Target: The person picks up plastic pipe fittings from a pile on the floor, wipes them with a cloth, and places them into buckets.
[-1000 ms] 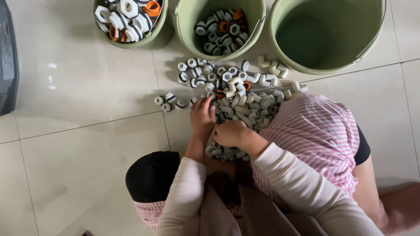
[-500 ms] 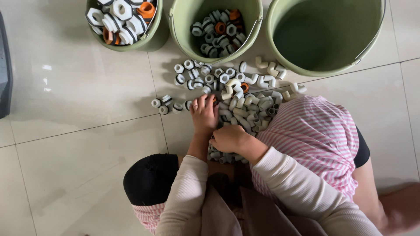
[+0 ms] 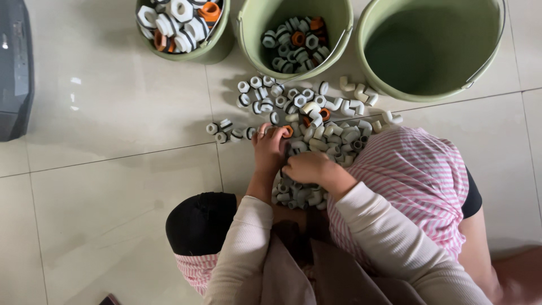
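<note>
1. A pile of small white plastic fittings (image 3: 327, 133), bent pipe pieces and nuts, lies on the tiled floor (image 3: 113, 186), just in front of the person's knees.
2. The left hand (image 3: 269, 149) rests on the left edge of the pile. Its fingers curl around an orange ring (image 3: 288, 131) at the fingertips, so the grip is narrow and holds that ring.
3. The right hand (image 3: 307, 168) lies on the near part of the pile, just beside the left hand. Its fingers are bent down into the pieces; I cannot tell whether the grip holds something.
4. A few loose nuts (image 3: 224, 129) lie in a short row to the left of the pile.
5. Behind the pile stand three green buckets. The left bucket (image 3: 217, 42) holds large white and orange nuts, the middle bucket (image 3: 254, 28) holds smaller nuts, and the right bucket (image 3: 429, 48) looks dark inside.
6. A dark box (image 3: 14, 68) stands at the left edge of the view, well apart from the hands.
</note>
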